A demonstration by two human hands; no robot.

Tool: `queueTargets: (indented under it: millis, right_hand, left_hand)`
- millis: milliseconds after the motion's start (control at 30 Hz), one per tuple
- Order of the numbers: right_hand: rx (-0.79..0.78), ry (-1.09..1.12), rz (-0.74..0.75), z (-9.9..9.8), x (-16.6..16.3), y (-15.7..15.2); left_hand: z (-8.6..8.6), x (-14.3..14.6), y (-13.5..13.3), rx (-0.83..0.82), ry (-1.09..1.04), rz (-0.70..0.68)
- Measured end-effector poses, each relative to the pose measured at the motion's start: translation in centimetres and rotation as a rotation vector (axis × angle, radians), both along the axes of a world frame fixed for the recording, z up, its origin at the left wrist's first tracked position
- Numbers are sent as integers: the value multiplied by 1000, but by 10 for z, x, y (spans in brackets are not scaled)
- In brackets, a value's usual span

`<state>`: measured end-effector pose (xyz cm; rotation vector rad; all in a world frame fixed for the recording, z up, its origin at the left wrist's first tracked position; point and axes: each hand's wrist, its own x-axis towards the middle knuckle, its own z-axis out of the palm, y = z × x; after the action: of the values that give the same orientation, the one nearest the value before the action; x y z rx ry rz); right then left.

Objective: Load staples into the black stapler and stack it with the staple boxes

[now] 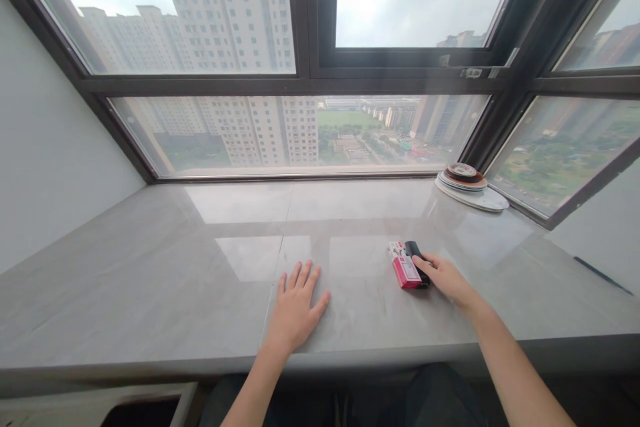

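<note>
My left hand lies flat on the grey stone sill, palm down with its fingers spread and nothing under it that I can see. To the right, my right hand has its fingers closed on a black stapler-like item, partly hidden by the fingers. Pressed along that item's left side is a small pink-and-white box with printed pictures on its far end. Thumb and fingertips reach the box's right edge. Both items rest on the sill or just above it; I cannot tell which.
A stack of round plates or coasters stands in the far right corner by the window. Dark window frames bound the sill at the back. A thin dark strip lies at the right wall. Below the front edge is a pale drawer-like piece.
</note>
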<state>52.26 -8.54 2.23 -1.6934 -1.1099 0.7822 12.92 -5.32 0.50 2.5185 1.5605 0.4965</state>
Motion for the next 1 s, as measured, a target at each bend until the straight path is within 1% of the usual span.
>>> queueTargets:
  millis: [133,200,267,333,400,467,533,600,667,733,800,900,1000]
  right_hand:
    - [42,4,125,-12,-86,15]
    - [61,-87,87,-18,-132,24]
    - [77,-124,79,-20,-175,31]
    - [102,-179,67,-19,-207,34]
    - [123,-222,51,-17,-223,35]
    - [131,-250,28,-16,-222,33]
    - [130,-280,-6,-17,-207,28]
    - [129,-304,-41,-20,-186,21]
    - [127,-297,-51,-23,-167,13]
    - [128,-276,-41,-26,-156,5]
    - [135,-265,-34,-28,-153,0]
    - [151,-268,-48,-28,-156,-3]
    - [154,-263,-62,-27,-159,-3]
  left_hand:
    - [0,-1,1,-17,-22,2]
    - [1,-4,2,-45,-65,6]
    - [3,-5,3,-87,-144,20]
    - [5,-1,5,-132,-256,80]
    - [10,10,5,-134,-365,186]
    - [15,27,4,-81,-412,290]
    - [20,45,1,-14,-375,351]
    - [22,56,-2,16,-306,377]
    - [21,58,-3,16,-272,382]
    - [18,49,0,12,-294,367]
    - [14,34,8,23,-333,356]
    - [11,6,29,51,-357,386]
    - [10,-15,54,31,-376,429]
